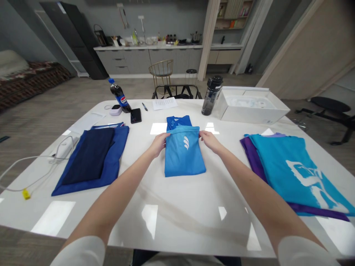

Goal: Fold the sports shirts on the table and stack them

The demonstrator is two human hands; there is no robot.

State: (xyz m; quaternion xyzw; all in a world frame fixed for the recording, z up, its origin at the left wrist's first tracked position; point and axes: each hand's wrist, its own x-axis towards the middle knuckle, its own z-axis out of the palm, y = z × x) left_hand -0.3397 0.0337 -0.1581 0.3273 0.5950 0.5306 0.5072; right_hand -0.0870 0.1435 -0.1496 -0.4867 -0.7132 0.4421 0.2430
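A blue T-shirt [184, 157] with a small white leaf-like print lies partly folded in the middle of the white table [177, 214]. Its darker collar end sticks out beyond the folded edge at the far side. My left hand [160, 143] pinches the left end of that folded edge. At the right end, my right hand [208, 139] grips the same edge between thumb and fingers. Some fingertips are hidden by the cloth and by the hands themselves.
Dark blue folded clothes [91, 157] lie on the left, near a power strip [65, 147]. Turquoise and purple shirts [294, 166] are stacked right. Farther back stand a cola bottle [120, 96], a phone [135, 115], a dark water bottle [211, 96] and a white box [249, 111].
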